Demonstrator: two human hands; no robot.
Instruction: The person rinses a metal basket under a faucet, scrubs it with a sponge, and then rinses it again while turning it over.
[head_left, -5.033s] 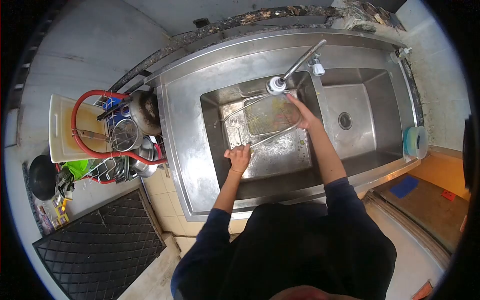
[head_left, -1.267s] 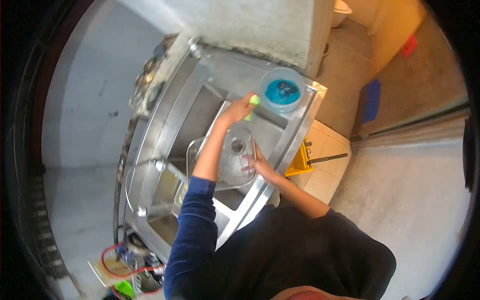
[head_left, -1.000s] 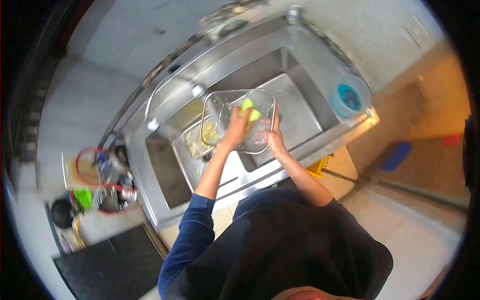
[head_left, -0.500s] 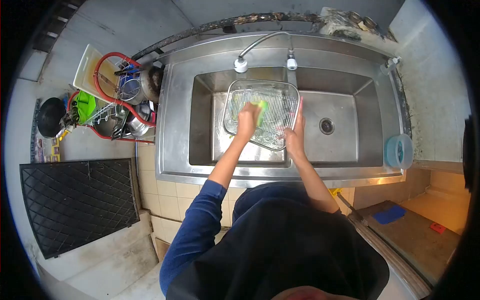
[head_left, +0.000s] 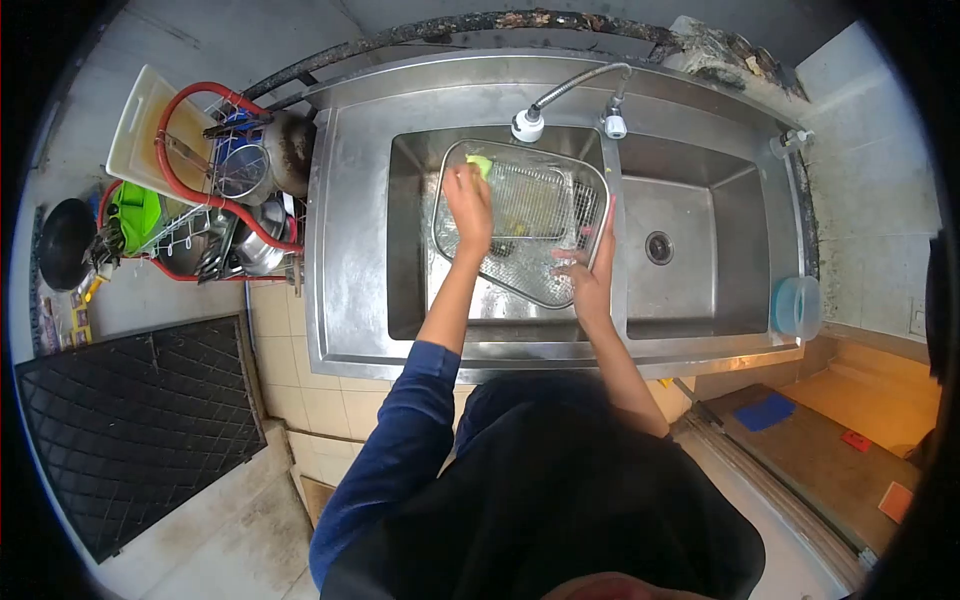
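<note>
A rectangular metal wire basket (head_left: 520,262) is tilted over the left bowl of the steel sink, its rim rounded at the corners. My left hand (head_left: 469,210) is closed on a yellow-green sponge (head_left: 480,164) at the basket's upper left inside. With the thumb inside and the fingers along the outer side, my right hand (head_left: 593,283) grips the basket's lower right edge. Part of the sponge is hidden by the left fingers.
Above the basket hangs a flexible faucet (head_left: 527,124), with a second tap (head_left: 614,126) beside it. A drain (head_left: 659,247) lies in the right bowl. At the sink's right end sits a blue-tinted tub (head_left: 796,307). A dish rack (head_left: 225,205) with pots stands left.
My left hand has moved up and left with the sponge, from the basket's middle to its upper left. The right hand still holds the basket's edge. The camera view has shifted slightly.
</note>
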